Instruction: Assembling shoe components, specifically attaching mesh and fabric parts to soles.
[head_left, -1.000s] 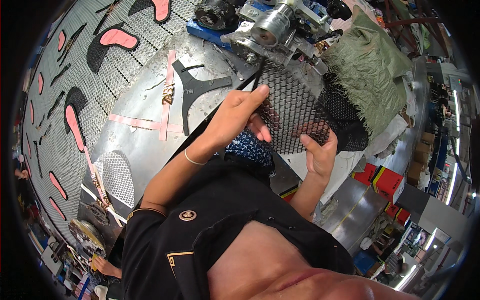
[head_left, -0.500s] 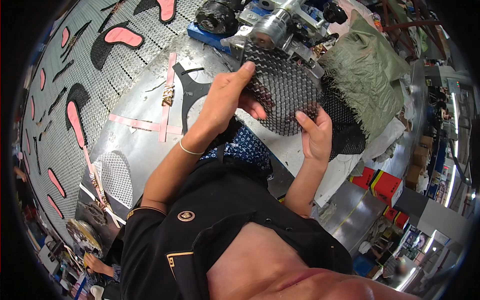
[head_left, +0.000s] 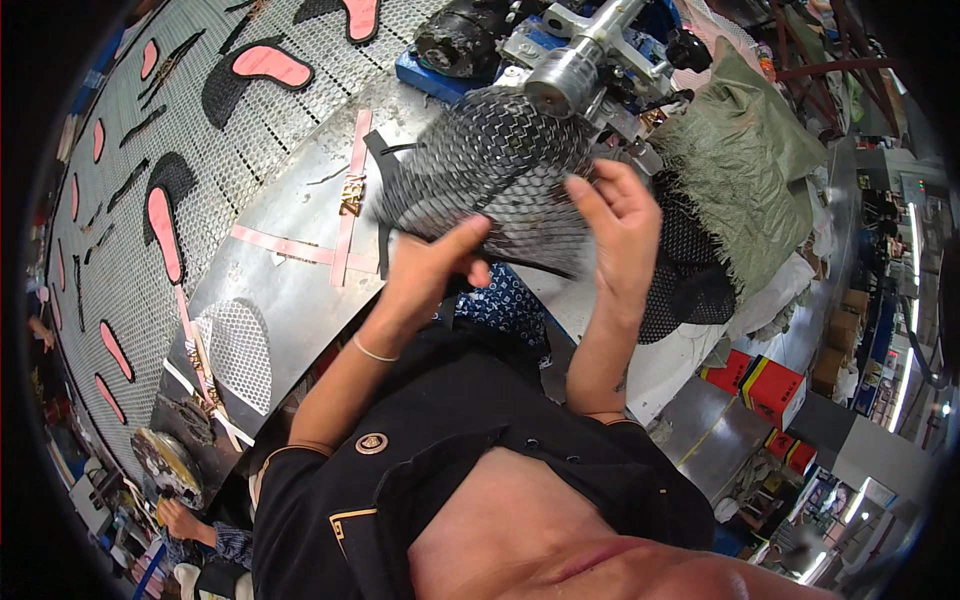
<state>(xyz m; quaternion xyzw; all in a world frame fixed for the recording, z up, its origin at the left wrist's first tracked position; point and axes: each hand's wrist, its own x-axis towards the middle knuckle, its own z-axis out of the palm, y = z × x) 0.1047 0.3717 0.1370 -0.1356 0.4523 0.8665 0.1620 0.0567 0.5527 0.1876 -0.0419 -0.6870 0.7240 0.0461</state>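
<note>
Bench (head_left: 300,210): scuffed bare metal, running from the lower left toward the upper middle of the frame.
Mesh (head_left: 490,150): black, blurred, in the upper middle, tilted in front of me; its top part lies just below the roller (head_left: 562,85), and I cannot tell whether they touch.
Left hand (head_left: 438,260): clamped on the mesh's lower edge, my thumb over it and my fingers beneath; a pale band (head_left: 374,348) circles my wrist.
Right hand (head_left: 622,225): at the mesh's right edge, my thumb pointing at it and my fingers half curled; whether they grip it I cannot tell.
Cutout (head_left: 378,152): black, left of centre on the bench, partly behind the mesh.
Pink straps (head_left: 345,258): crossed on the bench to the left, a gold ornament (head_left: 351,196) on the upright one.
Pile (head_left: 690,290): more black netting, right of my right forearm, below a green sack (head_left: 745,160).
Grid (head_left: 235,160): grey, filling the upper left, with pink insoles (head_left: 272,66) on it.
Red boxes (head_left: 768,390): stacked at the lower right.
Co-worker's hand (head_left: 182,522): far lower left.
</note>
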